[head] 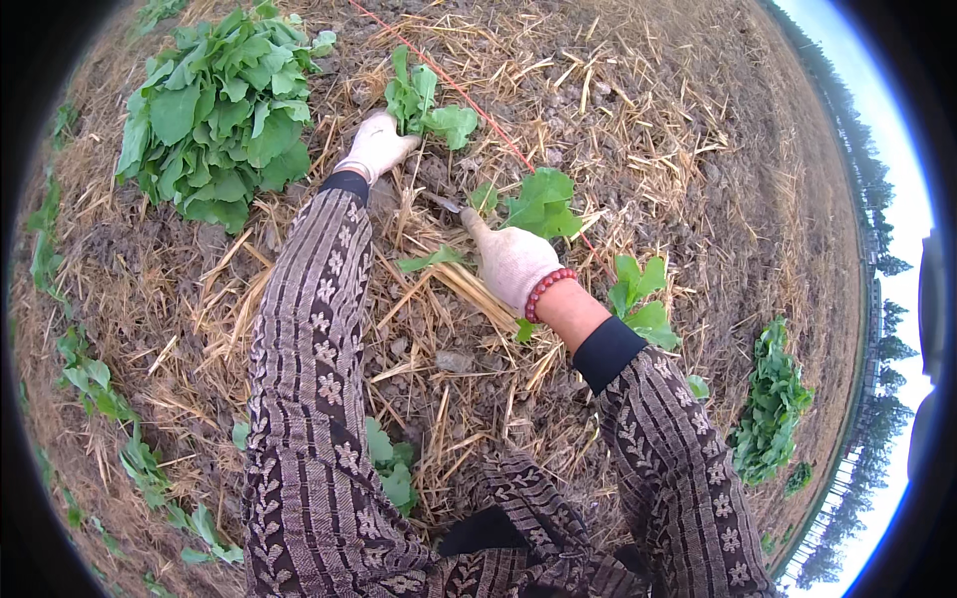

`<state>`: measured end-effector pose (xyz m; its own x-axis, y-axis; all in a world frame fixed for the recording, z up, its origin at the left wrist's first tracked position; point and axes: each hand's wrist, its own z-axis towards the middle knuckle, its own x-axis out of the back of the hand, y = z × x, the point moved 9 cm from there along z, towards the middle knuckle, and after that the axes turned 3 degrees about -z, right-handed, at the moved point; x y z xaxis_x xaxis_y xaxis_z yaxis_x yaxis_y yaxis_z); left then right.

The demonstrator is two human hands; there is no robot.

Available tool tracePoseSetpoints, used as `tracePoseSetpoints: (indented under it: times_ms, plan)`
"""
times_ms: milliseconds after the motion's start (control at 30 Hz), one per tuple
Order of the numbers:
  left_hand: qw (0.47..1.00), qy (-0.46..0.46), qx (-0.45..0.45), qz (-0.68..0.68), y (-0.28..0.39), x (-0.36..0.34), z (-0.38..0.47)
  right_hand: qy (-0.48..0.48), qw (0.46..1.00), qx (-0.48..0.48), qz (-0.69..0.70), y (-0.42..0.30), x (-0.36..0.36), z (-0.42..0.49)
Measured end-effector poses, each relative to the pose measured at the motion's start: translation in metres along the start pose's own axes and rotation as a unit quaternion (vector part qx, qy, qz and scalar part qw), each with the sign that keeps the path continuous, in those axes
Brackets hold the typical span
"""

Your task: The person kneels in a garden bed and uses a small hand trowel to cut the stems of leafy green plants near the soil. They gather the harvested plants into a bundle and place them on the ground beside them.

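My left hand [380, 143], in a pale knit glove, is at the base of a leafy green seedling [415, 101]; its fingertips are partly hidden at the stem, so its grip cannot be told. Lower and to the right, my right hand [516, 263], gloved with a red bead bracelet [549, 293] at the wrist, is closed on a small metal-bladed hand tool [446, 202], its blade pointing toward the soil near the seedling. The handle is hidden in the hand. Another broad-leaved seedling [544, 203] stands just beyond my right hand.
A red string [478, 108] crosses the straw-strewn soil diagonally. At the upper left lies a large pile of leafy seedlings [224, 119]; another pile [774, 404] is at the right. More plants [643, 299] stand right of my right wrist, and a row [97, 381] runs along the left.
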<state>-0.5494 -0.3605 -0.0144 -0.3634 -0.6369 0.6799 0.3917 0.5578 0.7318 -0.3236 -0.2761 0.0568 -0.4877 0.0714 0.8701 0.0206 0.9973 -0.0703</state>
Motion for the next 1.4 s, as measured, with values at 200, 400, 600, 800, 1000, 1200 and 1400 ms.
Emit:
tracePoseSetpoints:
  times_ms: [200, 400, 600, 800, 1000, 1200, 1400]
  plan:
    - [0.984, -0.038, 0.044, 0.167, 0.027, 0.005, -0.041, -0.036, 0.996, -0.076, 0.008, 0.0, 0.009, -0.064]
    - [0.967, -0.084, 0.048, 0.237, 0.019, -0.025, -0.032, 0.176, 0.968, -0.061, 0.168, 0.035, 0.017, -0.169]
    - [0.944, -0.088, 0.017, 0.317, 0.013, -0.061, -0.019, 0.155, 0.946, -0.128, 0.254, 0.055, 0.031, -0.197]
    - [0.931, -0.113, 0.075, 0.339, 0.005, -0.064, -0.018, 0.245, 0.929, -0.097, 0.26, 0.053, 0.069, -0.254]
    - [0.993, 0.064, -0.084, 0.051, 0.063, 0.064, -0.09, 0.172, 0.901, -0.259, 0.301, 0.109, 0.036, -0.347]
    - [0.978, -0.082, 0.184, 0.049, 0.055, 0.166, -0.369, 0.192, 0.878, -0.262, 0.353, 0.148, 0.021, -0.374]
    - [0.88, -0.249, 0.372, 0.163, 0.047, 0.143, -0.57, 0.132, 0.919, -0.122, 0.351, 0.153, 0.027, -0.311]
